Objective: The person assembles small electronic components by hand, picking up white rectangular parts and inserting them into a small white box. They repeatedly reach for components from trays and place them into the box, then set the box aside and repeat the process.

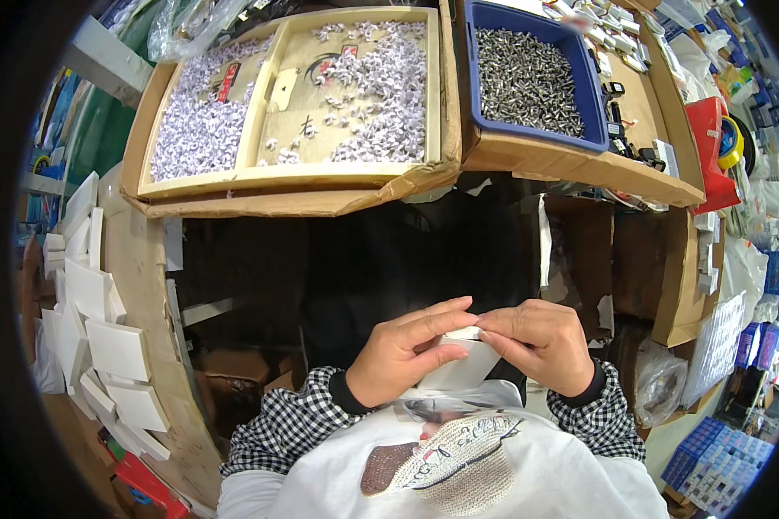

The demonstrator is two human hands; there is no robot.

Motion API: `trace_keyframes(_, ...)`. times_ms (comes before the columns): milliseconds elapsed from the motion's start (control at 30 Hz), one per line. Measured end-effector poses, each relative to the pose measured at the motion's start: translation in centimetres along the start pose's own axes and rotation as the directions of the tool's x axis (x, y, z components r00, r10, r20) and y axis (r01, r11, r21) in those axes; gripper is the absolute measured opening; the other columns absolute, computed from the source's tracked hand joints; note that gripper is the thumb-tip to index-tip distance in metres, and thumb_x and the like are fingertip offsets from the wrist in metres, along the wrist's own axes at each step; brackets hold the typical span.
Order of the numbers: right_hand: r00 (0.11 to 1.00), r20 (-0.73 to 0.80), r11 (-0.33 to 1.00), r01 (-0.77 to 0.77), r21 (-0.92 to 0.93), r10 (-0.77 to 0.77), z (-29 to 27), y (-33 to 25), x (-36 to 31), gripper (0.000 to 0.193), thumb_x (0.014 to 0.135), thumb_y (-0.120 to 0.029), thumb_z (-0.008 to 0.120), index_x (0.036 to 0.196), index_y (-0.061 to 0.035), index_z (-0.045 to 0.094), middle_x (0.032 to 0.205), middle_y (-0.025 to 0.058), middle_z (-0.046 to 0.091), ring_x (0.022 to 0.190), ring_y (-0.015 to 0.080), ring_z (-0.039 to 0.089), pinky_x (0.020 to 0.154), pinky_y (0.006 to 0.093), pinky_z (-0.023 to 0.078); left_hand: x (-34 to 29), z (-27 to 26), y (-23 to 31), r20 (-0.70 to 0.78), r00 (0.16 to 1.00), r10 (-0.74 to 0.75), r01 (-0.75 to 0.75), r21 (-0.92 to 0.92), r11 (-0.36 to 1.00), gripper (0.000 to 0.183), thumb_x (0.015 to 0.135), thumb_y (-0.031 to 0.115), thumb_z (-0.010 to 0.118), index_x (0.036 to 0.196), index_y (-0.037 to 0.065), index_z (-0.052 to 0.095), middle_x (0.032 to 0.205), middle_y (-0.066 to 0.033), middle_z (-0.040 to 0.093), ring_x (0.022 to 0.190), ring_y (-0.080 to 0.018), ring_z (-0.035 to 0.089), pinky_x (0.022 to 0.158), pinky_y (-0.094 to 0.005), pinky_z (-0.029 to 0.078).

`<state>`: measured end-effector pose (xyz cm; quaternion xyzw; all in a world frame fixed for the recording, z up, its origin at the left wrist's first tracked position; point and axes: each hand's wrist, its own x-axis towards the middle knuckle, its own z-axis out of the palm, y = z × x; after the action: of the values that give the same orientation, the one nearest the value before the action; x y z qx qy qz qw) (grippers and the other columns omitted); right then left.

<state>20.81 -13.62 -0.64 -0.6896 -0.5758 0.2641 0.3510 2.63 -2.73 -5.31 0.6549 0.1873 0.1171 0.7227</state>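
Note:
Close in front of my body, both hands meet at a small white cardboard box (461, 370). My left hand (400, 350) wraps round its left side, thumb on the near face and fingers along the upper edge. At the top right corner, my right hand (547, 344) pinches the edge between thumb and fingertips. Part of the box's top lies hidden behind the fingers. Black-and-white checked sleeves (290, 415) cover both forearms.
Beyond my hands stands a divided wooden tray (262, 104) of small white pieces. Right of it, a blue bin (601, 130) holds small metal parts. White boxes (117, 350) pile up at left. A red holder (710, 143) with yellow tape (731, 143) is at far right.

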Motion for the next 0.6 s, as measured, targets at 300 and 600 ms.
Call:
trace_keyframes(300,0.993,0.092,0.991,0.070,0.115,-0.080,0.2,1.5,-0.6,0.031,0.078,-0.013,0.072,0.107,-0.0042,0.066,0.104,0.0104,0.067,0.081,0.0215,0.066,0.069,0.0290,0.054,-0.6,-0.2,-1.5,-0.025,0.999,-0.038,0.030,-0.257,0.966,0.034,0.084,0.001,0.066,0.117,0.006,0.061,0.131,-0.0136,0.053,0.108,-0.0169,0.058,0.087,-0.0275,0.051)
trace_keyframes(600,0.993,-0.026,0.950,-0.106,0.293,0.118,2.2,2.6,-2.9,0.030,0.076,-0.007,0.074,0.104,-0.0013,0.066,0.108,0.0134,0.066,0.082,0.0178,0.066,0.070,0.0254,0.055,-1.0,-0.1,-2.6,0.016,1.000,-0.019,0.024,-0.358,0.933,0.034,0.086,-0.005,0.060,0.118,0.005,0.058,0.129,-0.0141,0.054,0.112,-0.0190,0.056,0.094,-0.0302,0.049)
